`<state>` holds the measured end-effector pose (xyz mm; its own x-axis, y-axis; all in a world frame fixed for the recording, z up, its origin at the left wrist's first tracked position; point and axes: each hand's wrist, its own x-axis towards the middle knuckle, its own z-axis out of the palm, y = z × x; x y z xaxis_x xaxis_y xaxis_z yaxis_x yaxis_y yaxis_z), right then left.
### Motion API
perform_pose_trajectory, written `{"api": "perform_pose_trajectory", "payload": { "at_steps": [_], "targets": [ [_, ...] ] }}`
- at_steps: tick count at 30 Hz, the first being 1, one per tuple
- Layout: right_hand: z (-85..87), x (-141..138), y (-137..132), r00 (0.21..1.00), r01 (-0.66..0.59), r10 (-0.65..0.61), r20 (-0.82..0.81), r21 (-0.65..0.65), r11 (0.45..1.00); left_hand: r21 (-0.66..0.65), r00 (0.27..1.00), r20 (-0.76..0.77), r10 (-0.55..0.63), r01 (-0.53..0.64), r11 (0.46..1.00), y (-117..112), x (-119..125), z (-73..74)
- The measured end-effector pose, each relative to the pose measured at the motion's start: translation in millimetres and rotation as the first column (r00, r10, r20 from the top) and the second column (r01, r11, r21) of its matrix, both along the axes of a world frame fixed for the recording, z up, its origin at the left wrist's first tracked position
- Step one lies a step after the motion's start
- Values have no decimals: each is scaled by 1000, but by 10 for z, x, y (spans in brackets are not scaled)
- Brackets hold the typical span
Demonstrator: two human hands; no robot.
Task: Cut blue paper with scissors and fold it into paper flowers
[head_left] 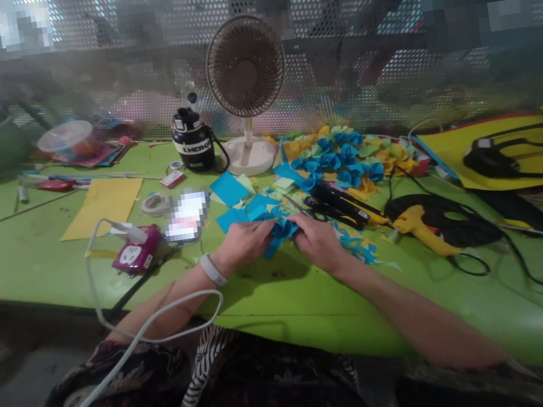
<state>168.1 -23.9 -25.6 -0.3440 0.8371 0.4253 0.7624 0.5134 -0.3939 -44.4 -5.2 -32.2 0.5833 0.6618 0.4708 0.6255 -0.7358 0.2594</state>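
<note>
One blue paper piece (283, 227) is held low over the near part of the green tabletop (278, 324), between the left hand (250, 237) and the right hand (317, 239); it is pinched by the grip on each side, though the exact placing of the fingertips is hidden by folds and knuckles. A tear or a spoiled crease could be caused by uneven pulling, since the paper looks thin. Loose blue sheets (228, 189) are scattered just beyond the left hand and cut scraps (361, 250) are strewn beside the right wrist, so pieces could be swept aside or mixed by a sliding arm. Black tools (338, 203) are set close beyond the right hand and could be knocked by a hurried reach. The left forearm (165, 309) is crossed by a white cable (85, 400); by a sudden lift, the purple charger (138, 254) could be tugged. Light paper in the heap of folded pieces (330, 155) could be blown about by the fan (246, 65); whether its blades are turning cannot be told. If the yellow glue gun (425, 234) is hot, which cannot be judged, a burn could be caused by a careless brush.
</note>
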Motion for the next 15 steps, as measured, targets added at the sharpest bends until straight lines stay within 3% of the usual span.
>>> {"api": "perform_pose_trajectory", "payload": {
  "at_steps": [9,15],
  "targets": [
    [22,-59,-43,1000,-7,7,12,-47,999,-21,999,7,31,-31,999,-45,46,-44],
    [1,-87,-42,1000,3,-2,15,-73,997,-84,996,4,84,-83,993,-93,80,0]
  ]
}}
